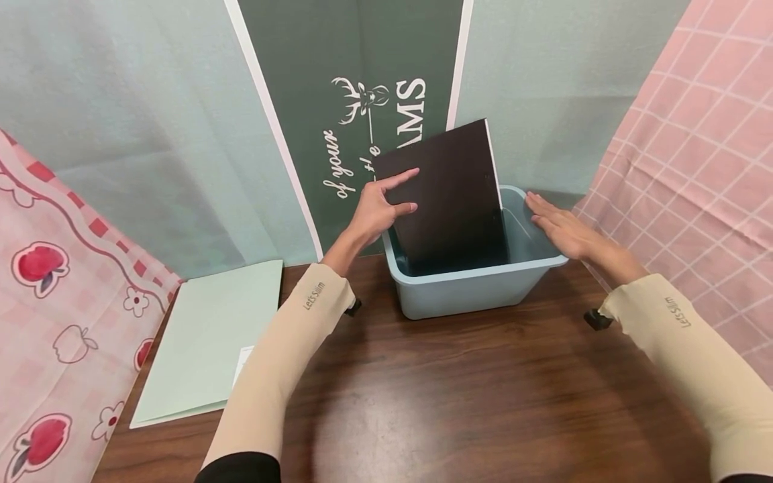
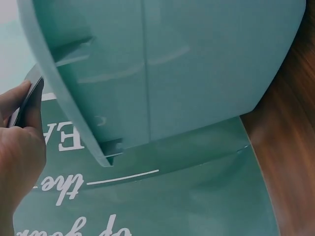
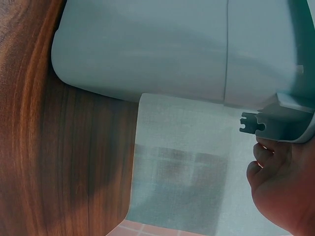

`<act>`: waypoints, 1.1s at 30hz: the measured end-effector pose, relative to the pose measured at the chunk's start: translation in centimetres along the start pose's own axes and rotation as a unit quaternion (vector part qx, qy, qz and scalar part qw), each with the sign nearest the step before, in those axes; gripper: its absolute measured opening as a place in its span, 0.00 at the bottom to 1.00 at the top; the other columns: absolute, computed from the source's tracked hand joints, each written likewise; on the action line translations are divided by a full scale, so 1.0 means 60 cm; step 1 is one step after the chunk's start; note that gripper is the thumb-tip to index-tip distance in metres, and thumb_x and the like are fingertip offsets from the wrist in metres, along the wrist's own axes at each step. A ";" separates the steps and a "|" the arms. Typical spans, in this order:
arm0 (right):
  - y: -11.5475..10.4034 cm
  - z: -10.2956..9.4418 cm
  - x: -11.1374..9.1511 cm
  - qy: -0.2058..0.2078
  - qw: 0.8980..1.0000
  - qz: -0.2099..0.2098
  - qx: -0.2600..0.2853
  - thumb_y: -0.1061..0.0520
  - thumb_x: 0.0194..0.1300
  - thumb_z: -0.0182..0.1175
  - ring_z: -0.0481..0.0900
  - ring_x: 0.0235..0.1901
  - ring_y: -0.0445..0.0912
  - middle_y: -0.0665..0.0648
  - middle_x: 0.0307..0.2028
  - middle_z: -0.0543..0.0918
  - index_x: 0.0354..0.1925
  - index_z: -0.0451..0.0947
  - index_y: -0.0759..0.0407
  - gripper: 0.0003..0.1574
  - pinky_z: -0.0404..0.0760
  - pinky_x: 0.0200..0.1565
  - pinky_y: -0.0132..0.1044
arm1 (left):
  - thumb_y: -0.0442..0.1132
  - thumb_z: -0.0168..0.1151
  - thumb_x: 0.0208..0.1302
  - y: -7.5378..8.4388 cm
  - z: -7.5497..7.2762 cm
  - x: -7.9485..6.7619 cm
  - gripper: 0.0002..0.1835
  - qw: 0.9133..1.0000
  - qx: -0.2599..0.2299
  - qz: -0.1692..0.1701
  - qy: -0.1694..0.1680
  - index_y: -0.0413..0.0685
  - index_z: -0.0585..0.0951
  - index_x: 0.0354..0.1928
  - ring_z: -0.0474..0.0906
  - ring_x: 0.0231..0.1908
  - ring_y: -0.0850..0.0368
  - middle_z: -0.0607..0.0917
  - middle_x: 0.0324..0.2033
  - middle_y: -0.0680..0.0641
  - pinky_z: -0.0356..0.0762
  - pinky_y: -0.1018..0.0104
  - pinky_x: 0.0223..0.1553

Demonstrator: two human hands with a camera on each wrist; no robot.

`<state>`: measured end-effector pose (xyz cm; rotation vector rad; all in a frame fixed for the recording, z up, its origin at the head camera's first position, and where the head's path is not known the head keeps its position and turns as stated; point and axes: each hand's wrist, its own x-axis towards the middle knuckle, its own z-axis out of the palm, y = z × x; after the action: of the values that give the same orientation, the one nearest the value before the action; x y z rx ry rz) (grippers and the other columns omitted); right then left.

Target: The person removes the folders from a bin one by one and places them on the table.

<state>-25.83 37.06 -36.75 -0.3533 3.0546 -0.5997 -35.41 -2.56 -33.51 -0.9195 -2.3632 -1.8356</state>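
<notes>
A black folder [image 1: 449, 194] with a thin white right edge stands tilted inside a pale blue plastic bin [image 1: 477, 275], its upper part above the rim. My left hand [image 1: 374, 211] pinches the folder's left edge, thumb and forefinger along its front face; in the left wrist view, the left hand [image 2: 22, 152] has the edge between thumb and fingers. On the bin's right end, my right hand [image 1: 561, 228] rests at the rim with its fingers extended. In the right wrist view, the right hand [image 3: 280, 182] is partly hidden by the rim.
A pale green folder [image 1: 211, 335] lies on the brown wooden table [image 1: 423, 402] at the left, a white slip beside my left forearm. Behind the bin hangs a grey-green printed cloth [image 1: 356, 40]. Pink cloths stand at both sides, the checked one [image 1: 694, 168] near my right hand.
</notes>
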 end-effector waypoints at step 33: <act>-0.008 -0.003 0.007 0.007 1.000 -0.007 0.000 0.52 0.88 0.31 0.40 0.82 0.67 0.70 0.83 0.41 0.83 0.41 0.71 0.37 0.40 0.81 0.60 | 0.22 0.74 0.61 0.074 -0.058 -0.031 0.35 0.974 -0.170 0.030 0.144 0.57 0.83 0.68 0.78 0.65 0.63 0.82 0.67 0.58 0.81 0.64 0.62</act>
<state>-26.13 36.59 -36.42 -0.3739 3.0670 -0.6060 -33.06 -5.85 -29.16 -0.6740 -1.8708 -2.2170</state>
